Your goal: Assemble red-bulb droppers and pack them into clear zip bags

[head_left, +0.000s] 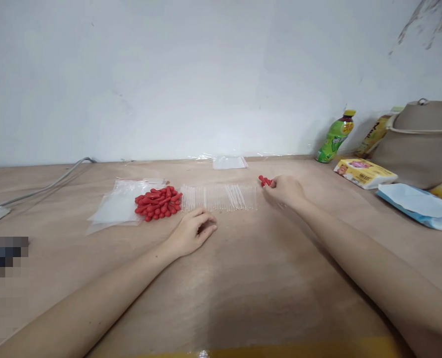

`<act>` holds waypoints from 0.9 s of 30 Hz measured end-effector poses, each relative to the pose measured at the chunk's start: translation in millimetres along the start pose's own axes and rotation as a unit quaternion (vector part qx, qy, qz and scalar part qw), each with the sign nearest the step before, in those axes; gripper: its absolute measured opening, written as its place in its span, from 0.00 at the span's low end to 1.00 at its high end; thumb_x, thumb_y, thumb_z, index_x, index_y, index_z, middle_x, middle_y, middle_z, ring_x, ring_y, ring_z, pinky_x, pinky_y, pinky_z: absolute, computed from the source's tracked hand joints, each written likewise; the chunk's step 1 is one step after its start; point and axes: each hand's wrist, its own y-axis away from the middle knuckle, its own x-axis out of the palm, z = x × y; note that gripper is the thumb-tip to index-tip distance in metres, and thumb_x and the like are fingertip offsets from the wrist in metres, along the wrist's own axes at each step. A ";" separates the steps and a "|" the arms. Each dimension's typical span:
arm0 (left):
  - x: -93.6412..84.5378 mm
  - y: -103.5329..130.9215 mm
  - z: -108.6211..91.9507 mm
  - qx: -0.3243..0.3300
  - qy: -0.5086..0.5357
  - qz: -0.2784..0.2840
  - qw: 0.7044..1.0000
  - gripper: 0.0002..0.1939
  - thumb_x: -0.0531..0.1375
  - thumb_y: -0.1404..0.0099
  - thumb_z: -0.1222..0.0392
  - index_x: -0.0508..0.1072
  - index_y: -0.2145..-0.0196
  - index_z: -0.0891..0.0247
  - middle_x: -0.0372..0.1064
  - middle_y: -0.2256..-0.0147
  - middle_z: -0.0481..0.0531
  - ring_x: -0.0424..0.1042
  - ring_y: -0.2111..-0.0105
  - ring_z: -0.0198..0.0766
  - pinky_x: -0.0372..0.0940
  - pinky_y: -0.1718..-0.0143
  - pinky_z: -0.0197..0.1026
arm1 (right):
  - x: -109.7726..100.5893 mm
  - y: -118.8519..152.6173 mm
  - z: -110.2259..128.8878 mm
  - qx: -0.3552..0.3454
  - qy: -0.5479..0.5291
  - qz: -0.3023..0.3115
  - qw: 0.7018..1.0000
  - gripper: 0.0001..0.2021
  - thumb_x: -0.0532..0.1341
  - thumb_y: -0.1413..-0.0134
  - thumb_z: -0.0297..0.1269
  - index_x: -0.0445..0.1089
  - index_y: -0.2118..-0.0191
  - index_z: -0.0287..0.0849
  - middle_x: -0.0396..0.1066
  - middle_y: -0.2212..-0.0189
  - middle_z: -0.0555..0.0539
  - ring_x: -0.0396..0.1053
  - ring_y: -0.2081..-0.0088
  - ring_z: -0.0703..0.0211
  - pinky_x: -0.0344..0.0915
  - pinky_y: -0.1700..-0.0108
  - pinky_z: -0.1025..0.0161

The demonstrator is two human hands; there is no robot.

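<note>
From the head camera, the right hand [286,191] rests on the counter [243,278] at the right end of a row of clear tubes [221,197], fingers curled shut on a few red caps [264,181] that poke out past the knuckles. The left hand [193,231] lies just near of the row's left part, loosely curled and holding nothing, fingertips close to the tubes. A pile of red caps [158,203] sits on a clear bag [120,204] at the row's left end.

Far right stand a green bottle [334,136], a tissue pack [364,172] and a beige bag [422,139].

I'd say the tubes look light and loose; a brush from either wrist could roll the row out of line, and the few caps pinched together could slip free.
</note>
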 end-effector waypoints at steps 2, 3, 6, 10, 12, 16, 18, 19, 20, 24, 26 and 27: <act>0.2 -0.1 0.4 0.000 0.000 0.000 1.000 0.06 0.53 0.38 0.63 0.69 0.66 0.64 0.65 0.66 0.52 0.65 0.69 0.34 0.62 0.68 0.38 | 5.5 -0.6 5.3 -0.001 0.033 0.007 0.999 0.14 0.54 0.51 0.41 0.71 0.75 0.39 0.71 0.75 0.39 0.68 0.71 0.53 0.56 0.73 0.62; 0.3 -0.1 0.6 0.000 0.001 0.001 1.000 0.06 0.53 0.38 0.63 0.69 0.66 0.64 0.65 0.66 0.52 0.65 0.69 0.34 0.62 0.67 0.38 | 8.5 -1.3 7.1 -0.003 0.045 0.009 0.999 0.14 0.54 0.51 0.41 0.72 0.74 0.38 0.71 0.73 0.38 0.69 0.69 0.50 0.57 0.72 0.61; 0.9 0.1 1.5 0.001 0.001 0.003 1.000 0.06 0.53 0.38 0.63 0.69 0.66 0.64 0.65 0.66 0.52 0.65 0.68 0.34 0.62 0.67 0.38 | 17.3 -5.2 8.2 -0.001 0.078 0.013 0.997 0.16 0.52 0.50 0.42 0.72 0.69 0.36 0.71 0.69 0.35 0.69 0.65 0.45 0.59 0.69 0.58; 1.3 0.6 2.6 0.001 0.000 0.000 1.000 0.07 0.53 0.37 0.62 0.70 0.66 0.64 0.65 0.66 0.52 0.65 0.68 0.35 0.62 0.67 0.38 | 22.5 -8.6 7.2 0.016 0.097 0.035 0.995 0.18 0.51 0.49 0.46 0.71 0.65 0.38 0.71 0.67 0.37 0.69 0.63 0.46 0.60 0.66 0.58; 1.3 0.5 2.7 0.000 0.000 0.002 1.000 0.07 0.53 0.37 0.62 0.70 0.66 0.63 0.65 0.66 0.52 0.65 0.68 0.35 0.62 0.67 0.38 | 21.5 -7.0 9.2 0.030 0.096 0.040 0.994 0.19 0.50 0.48 0.47 0.71 0.64 0.39 0.71 0.67 0.38 0.69 0.62 0.47 0.60 0.65 0.58; 0.8 -0.3 2.1 0.000 0.000 0.004 1.000 0.07 0.53 0.37 0.62 0.69 0.66 0.63 0.65 0.66 0.52 0.65 0.69 0.34 0.62 0.66 0.38 | 17.8 1.3 17.8 0.033 0.090 0.014 0.995 0.19 0.49 0.48 0.46 0.72 0.65 0.41 0.71 0.67 0.39 0.68 0.61 0.47 0.61 0.65 0.57; 0.3 -0.5 2.0 0.002 -0.001 0.003 1.000 0.07 0.53 0.37 0.62 0.69 0.66 0.63 0.65 0.66 0.52 0.65 0.68 0.35 0.62 0.66 0.39 | 17.0 5.1 22.1 0.016 0.078 0.017 0.997 0.17 0.49 0.49 0.44 0.72 0.65 0.42 0.71 0.67 0.40 0.68 0.61 0.48 0.61 0.65 0.57; 0.0 -0.4 2.1 0.002 -0.001 0.004 1.000 0.07 0.53 0.37 0.62 0.70 0.66 0.63 0.65 0.66 0.52 0.65 0.68 0.35 0.62 0.66 0.39 | 16.9 6.3 23.7 0.010 0.074 0.025 0.997 0.16 0.50 0.50 0.43 0.72 0.65 0.42 0.71 0.67 0.41 0.68 0.61 0.48 0.61 0.64 0.57; -0.2 -0.2 2.3 0.001 -0.001 0.005 1.000 0.07 0.53 0.38 0.63 0.70 0.66 0.63 0.65 0.66 0.52 0.65 0.68 0.35 0.62 0.66 0.39 | 17.2 7.1 25.0 0.008 0.071 0.036 0.997 0.15 0.51 0.50 0.42 0.72 0.64 0.42 0.71 0.67 0.41 0.68 0.60 0.48 0.61 0.64 0.57; 1.0 0.7 2.3 0.001 0.001 0.003 1.000 0.07 0.53 0.37 0.63 0.70 0.66 0.64 0.65 0.65 0.52 0.65 0.68 0.35 0.62 0.66 0.38 | 21.0 6.2 26.7 0.010 0.069 0.065 0.995 0.16 0.52 0.50 0.39 0.70 0.58 0.42 0.70 0.63 0.39 0.66 0.56 0.47 0.61 0.60 0.55; 3.0 0.7 1.5 0.000 0.000 0.004 1.000 0.07 0.53 0.37 0.63 0.70 0.65 0.63 0.65 0.65 0.52 0.65 0.69 0.34 0.62 0.67 0.38 | 23.9 5.2 27.0 0.011 0.073 0.070 0.995 0.17 0.51 0.49 0.39 0.69 0.56 0.40 0.70 0.62 0.38 0.64 0.54 0.46 0.61 0.58 0.55; 3.9 0.3 1.2 0.000 -0.006 0.003 1.000 0.06 0.53 0.38 0.63 0.70 0.65 0.63 0.66 0.66 0.52 0.65 0.69 0.34 0.62 0.67 0.38 | 25.2 5.0 27.4 0.010 0.075 0.071 0.995 0.18 0.51 0.48 0.39 0.68 0.55 0.39 0.69 0.62 0.37 0.64 0.53 0.46 0.60 0.57 0.54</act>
